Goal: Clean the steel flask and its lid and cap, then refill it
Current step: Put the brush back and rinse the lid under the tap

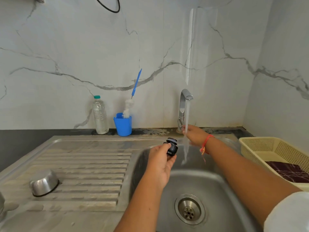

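Note:
My left hand (160, 162) holds the black flask lid (171, 146) over the sink basin (217, 190), just left of the running water stream (186, 131). My right hand (194, 134) reaches to the base of the steel tap (183, 108), near its lever; its fingers are partly hidden behind the stream. A steel cap (44, 183) lies upside down on the ribbed drainboard (87, 168) at the left. A sliver of steel at the left edge (1, 205) may be the flask; I cannot tell.
A blue cup (123, 125) with a blue-handled bottle brush (132, 101) and a clear plastic bottle (100, 116) stand against the marble wall. A cream plastic basket (260, 146) with a dark cloth (291, 171) sits right of the sink. The drain (189, 209) is open.

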{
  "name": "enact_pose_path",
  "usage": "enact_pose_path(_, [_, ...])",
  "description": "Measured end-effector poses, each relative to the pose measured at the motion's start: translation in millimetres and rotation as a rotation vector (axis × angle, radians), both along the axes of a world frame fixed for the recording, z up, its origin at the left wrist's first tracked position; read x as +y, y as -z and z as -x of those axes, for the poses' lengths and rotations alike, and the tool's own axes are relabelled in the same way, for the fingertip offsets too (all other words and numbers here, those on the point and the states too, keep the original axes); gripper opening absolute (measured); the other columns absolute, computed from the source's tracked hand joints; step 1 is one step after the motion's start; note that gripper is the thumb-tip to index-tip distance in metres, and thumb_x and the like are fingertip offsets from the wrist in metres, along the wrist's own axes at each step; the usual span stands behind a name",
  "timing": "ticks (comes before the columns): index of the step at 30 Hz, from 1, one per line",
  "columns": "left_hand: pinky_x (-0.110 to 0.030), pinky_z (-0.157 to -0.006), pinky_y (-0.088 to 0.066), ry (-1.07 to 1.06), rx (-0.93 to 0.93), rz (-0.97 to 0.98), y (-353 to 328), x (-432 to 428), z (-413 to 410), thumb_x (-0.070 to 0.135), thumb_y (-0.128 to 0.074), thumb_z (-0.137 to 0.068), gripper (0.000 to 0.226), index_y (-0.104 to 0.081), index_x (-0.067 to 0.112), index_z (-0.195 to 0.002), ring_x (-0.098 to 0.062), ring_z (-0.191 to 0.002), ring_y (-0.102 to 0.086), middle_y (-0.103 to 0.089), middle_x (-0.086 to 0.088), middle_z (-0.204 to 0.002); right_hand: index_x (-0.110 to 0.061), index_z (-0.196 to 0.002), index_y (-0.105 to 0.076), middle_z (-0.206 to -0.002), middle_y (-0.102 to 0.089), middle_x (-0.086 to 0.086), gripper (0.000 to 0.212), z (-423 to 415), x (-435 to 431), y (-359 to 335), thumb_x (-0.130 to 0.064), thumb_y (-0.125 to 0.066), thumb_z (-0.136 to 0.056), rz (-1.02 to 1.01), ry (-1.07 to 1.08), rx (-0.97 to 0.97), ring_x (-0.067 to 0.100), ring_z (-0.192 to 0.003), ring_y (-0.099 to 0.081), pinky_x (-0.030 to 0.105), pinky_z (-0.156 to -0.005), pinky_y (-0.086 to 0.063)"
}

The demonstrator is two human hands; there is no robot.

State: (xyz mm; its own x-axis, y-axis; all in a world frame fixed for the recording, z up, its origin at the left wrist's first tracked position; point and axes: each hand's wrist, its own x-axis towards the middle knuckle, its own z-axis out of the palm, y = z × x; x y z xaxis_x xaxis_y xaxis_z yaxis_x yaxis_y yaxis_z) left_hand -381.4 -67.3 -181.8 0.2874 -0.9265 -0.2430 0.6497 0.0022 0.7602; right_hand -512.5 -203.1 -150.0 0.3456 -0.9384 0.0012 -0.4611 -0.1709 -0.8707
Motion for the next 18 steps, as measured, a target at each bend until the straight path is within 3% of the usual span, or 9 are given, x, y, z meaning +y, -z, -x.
enact_pose_path(1, [-0.038,-0.094,-0.057,0.002,-0.028,-0.002,1,-1,2,0.002,-0.062,-0.099,0.026,-0.058,-0.003,-0.124,-0.032,-0.116,-0.065,-0.065,-0.026,-0.125,-0.011,-0.134,-0.056,-0.138,-0.056,0.014,0.032,2,5,1,-0.019,-0.051,-0.104,-0.171,0.043,-0.133,0.032,-0.120,-0.057,0.049,-0.106,-0.048])
enact_pose_path(3, [-0.036,-0.094,-0.058,-0.026,-0.101,0.001,5,-1,6,0.003,-0.064,-0.098,0.028,-0.056,0.002,-0.125,-0.029,-0.113,-0.067,-0.066,-0.021,-0.123,-0.003,-0.132,-0.054,-0.127,-0.060,0.022,0.040,5,19,4,-0.032,-0.049,-0.104,-0.528,0.065,-0.369,0.040,-0.115,-0.061,0.052,-0.098,-0.052])
enact_pose_path(5, [-0.033,-0.092,-0.059,-0.061,-0.183,0.007,8,-1,13,0.006,-0.069,-0.097,0.030,-0.055,0.009,-0.123,-0.024,-0.109,-0.069,-0.065,-0.014,-0.120,0.001,-0.129,-0.054,-0.128,-0.060,0.027,0.054,6,35,7,-0.046,-0.043,-0.104,-0.687,0.004,-0.461,0.044,-0.118,-0.059,0.054,-0.099,-0.048])
enact_pose_path(7, [-0.032,-0.091,-0.059,-0.073,-0.247,0.007,6,-6,21,0.011,-0.074,-0.095,0.030,-0.058,0.015,-0.120,-0.021,-0.105,-0.070,-0.066,-0.010,-0.118,0.000,-0.128,-0.057,-0.129,-0.061,0.028,0.059,6,51,8,-0.052,-0.044,-0.103,-0.743,-0.040,-0.539,0.043,-0.119,-0.060,0.052,-0.100,-0.048])
enact_pose_path(11, [-0.032,-0.086,-0.062,-0.034,-0.440,-0.006,-6,-30,32,0.019,-0.075,-0.095,0.015,-0.065,0.020,-0.107,-0.021,-0.096,-0.074,-0.073,-0.009,-0.110,-0.002,-0.130,-0.059,-0.119,-0.068,0.023,0.044,8,62,1,-0.034,-0.057,-0.101,-0.709,0.016,-0.683,0.036,-0.108,-0.066,0.048,-0.095,-0.054])
enact_pose_path(15, [-0.044,-0.102,-0.056,0.078,-0.593,-0.033,-19,-53,35,0.027,-0.063,-0.103,0.027,-0.069,0.014,-0.126,-0.026,-0.107,-0.071,-0.073,-0.011,-0.117,-0.005,-0.109,-0.065,-0.102,-0.069,0.015,0.032,12,56,-6,-0.036,-0.059,-0.100,-0.669,0.162,-0.748,0.025,-0.091,-0.065,0.034,-0.082,-0.054])
enact_pose_path(18, [-0.043,-0.104,-0.055,0.109,-0.689,-0.050,-24,-62,38,0.020,-0.065,-0.102,0.030,-0.067,0.010,-0.130,-0.026,-0.109,-0.069,-0.072,-0.012,-0.120,-0.009,-0.099,-0.065,-0.092,-0.070,0.012,0.030,19,52,-7,-0.039,-0.062,-0.098,-0.644,0.245,-0.759,0.019,-0.083,-0.064,0.025,-0.072,-0.052])
